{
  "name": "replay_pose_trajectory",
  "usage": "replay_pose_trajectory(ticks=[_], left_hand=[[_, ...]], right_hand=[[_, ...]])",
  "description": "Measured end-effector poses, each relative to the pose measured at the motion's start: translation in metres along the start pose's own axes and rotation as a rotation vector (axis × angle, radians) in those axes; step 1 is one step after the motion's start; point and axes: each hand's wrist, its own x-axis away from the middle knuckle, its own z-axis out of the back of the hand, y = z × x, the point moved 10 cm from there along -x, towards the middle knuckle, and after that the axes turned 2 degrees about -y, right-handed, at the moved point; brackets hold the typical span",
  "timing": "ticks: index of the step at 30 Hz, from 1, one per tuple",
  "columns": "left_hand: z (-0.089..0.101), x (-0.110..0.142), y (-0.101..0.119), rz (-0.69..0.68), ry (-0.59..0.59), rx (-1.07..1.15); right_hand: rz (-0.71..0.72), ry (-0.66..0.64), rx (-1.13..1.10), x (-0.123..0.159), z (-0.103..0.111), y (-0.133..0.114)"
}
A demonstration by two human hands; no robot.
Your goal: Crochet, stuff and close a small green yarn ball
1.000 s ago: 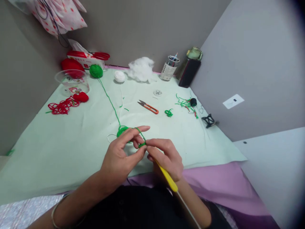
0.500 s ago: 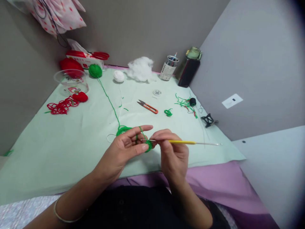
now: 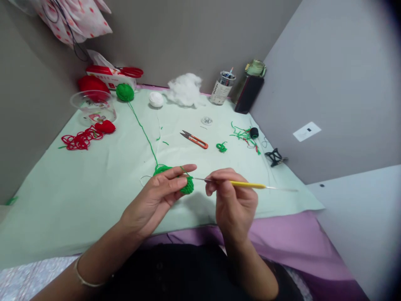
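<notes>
My left hand (image 3: 156, 196) pinches a small green crochet piece (image 3: 187, 185) between thumb and fingers, with the index finger stretched out and green yarn running over it. My right hand (image 3: 233, 200) grips a crochet hook with a yellow handle (image 3: 247, 184). The hook lies level, its metal tip pointing left at the green piece. A green strand (image 3: 142, 129) leads from a loose green tangle (image 3: 161, 169) behind my left hand back to a green yarn ball (image 3: 125, 92) at the far left.
On the pale green cloth (image 3: 94, 184) lie orange snips (image 3: 194, 139), red yarn loops (image 3: 79, 140), a clear bowl (image 3: 92, 106), a white yarn ball (image 3: 156, 99), white stuffing (image 3: 185, 90), a jar of pens (image 3: 222, 88), green scraps (image 3: 242, 134) and a black clip (image 3: 274, 156). Walls close in behind and right.
The hook swung from pointing down toward my lap to lying level, then drew right, away from the green piece. My left hand turned the piece and closed around it.
</notes>
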Motion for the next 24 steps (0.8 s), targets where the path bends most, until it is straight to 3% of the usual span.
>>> replay_pose_trajectory(ticks=[2, 5, 11, 17, 24], left_hand=[[-0.001, 0.002, 0.005, -0.056, 0.005, -0.069], [-0.005, 0.004, 0.006, -0.112, -0.023, -0.16], [-0.008, 0.006, 0.006, -0.117, -0.115, -0.283], [-0.006, 0.007, 0.014, -0.144, -0.106, -0.368], [-0.003, 0.01, 0.019, -0.158, -0.065, -0.434]], right_hand=[[-0.095, -0.039, -0.116, -0.002, -0.005, 0.01], [-0.139, -0.089, -0.117, -0.001, -0.012, 0.019], [-0.232, -0.052, -0.286, -0.002, -0.01, 0.03], [-0.38, -0.072, -0.493, -0.005, -0.017, 0.039], [-0.297, -0.155, -0.39, -0.006, -0.015, 0.029]])
